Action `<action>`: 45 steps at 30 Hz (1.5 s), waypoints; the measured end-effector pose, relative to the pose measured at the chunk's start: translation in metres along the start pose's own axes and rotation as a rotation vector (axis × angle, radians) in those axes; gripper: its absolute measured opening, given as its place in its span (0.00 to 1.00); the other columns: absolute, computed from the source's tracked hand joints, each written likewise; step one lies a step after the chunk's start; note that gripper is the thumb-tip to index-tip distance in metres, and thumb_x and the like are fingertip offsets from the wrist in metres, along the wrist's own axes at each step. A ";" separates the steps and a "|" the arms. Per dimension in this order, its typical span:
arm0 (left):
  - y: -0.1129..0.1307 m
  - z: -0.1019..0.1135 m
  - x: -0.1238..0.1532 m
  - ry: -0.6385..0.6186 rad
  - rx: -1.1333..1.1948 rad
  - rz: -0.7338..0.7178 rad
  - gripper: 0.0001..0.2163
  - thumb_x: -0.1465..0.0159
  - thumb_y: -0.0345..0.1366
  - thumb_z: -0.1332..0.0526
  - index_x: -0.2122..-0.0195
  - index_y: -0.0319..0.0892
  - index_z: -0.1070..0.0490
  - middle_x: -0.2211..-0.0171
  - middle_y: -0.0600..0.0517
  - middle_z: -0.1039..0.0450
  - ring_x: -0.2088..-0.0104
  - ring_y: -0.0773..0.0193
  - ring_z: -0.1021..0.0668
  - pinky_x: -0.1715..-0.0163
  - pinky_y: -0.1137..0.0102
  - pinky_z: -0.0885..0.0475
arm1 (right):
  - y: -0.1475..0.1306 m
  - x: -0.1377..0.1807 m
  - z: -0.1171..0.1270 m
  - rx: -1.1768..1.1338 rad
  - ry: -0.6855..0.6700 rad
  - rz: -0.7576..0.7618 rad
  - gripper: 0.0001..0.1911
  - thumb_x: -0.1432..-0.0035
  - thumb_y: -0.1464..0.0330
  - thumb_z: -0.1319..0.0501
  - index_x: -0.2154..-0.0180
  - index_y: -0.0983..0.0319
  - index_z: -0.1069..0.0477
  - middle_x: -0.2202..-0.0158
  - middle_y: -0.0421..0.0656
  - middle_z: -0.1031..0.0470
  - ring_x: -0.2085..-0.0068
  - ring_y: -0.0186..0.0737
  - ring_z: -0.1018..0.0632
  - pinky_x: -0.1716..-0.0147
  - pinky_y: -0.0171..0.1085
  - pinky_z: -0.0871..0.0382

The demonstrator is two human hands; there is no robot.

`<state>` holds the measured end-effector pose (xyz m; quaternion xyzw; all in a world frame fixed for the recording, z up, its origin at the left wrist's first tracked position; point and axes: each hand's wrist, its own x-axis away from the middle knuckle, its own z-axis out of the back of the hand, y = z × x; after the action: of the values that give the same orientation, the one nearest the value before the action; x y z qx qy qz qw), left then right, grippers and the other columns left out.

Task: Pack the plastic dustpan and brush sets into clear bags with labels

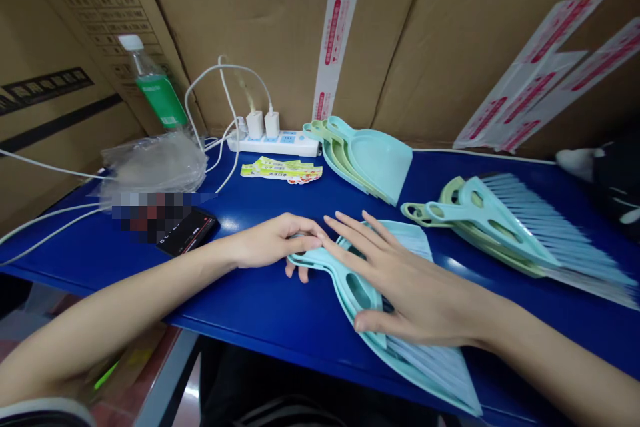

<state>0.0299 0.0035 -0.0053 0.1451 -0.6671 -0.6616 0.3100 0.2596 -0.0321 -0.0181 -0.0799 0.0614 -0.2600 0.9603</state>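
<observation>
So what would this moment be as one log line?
left hand: grips dustpan handle | right hand: flat on brush | table

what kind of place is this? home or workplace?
Most likely a small packing or assembly bench in a warehouse. Taped cardboard cartons wall in the blue table, and identical dustpans and hand brushes lie in stacks, with a sheet of labels beside them.
</observation>
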 end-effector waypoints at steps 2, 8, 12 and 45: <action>0.000 0.000 0.000 0.004 -0.012 0.003 0.07 0.32 0.36 0.44 0.63 0.37 0.32 0.79 0.58 0.29 0.83 0.75 0.29 0.82 0.80 0.33 | 0.000 -0.001 0.000 -0.013 0.004 0.000 0.47 0.37 0.45 0.54 0.31 0.66 0.71 0.31 0.64 0.56 0.31 0.59 0.57 0.39 0.68 0.53; 0.001 -0.001 0.001 0.021 -0.051 -0.003 0.06 0.32 0.35 0.44 0.63 0.37 0.32 0.80 0.59 0.30 0.83 0.75 0.29 0.83 0.80 0.36 | 0.000 -0.004 -0.001 -0.045 -0.004 0.004 0.47 0.37 0.46 0.52 0.31 0.65 0.70 0.32 0.63 0.53 0.31 0.59 0.55 0.39 0.68 0.56; 0.001 -0.001 0.001 0.024 -0.073 -0.022 0.06 0.32 0.35 0.44 0.63 0.37 0.32 0.80 0.59 0.31 0.83 0.75 0.29 0.83 0.80 0.35 | -0.001 -0.003 -0.001 -0.045 0.001 0.009 0.46 0.36 0.46 0.52 0.31 0.66 0.67 0.32 0.64 0.53 0.31 0.59 0.56 0.39 0.69 0.56; 0.014 0.014 0.016 0.058 -0.678 -0.074 0.06 0.34 0.34 0.48 0.63 0.41 0.33 0.72 0.56 0.31 0.72 0.70 0.32 0.69 0.73 0.37 | 0.005 -0.003 -0.001 0.188 0.122 0.006 0.33 0.34 0.53 0.49 0.34 0.61 0.46 0.34 0.61 0.44 0.34 0.63 0.44 0.45 0.64 0.38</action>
<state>0.0127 0.0063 0.0130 0.0768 -0.3942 -0.8522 0.3353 0.2596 -0.0267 -0.0203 0.0266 0.0952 -0.2659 0.9589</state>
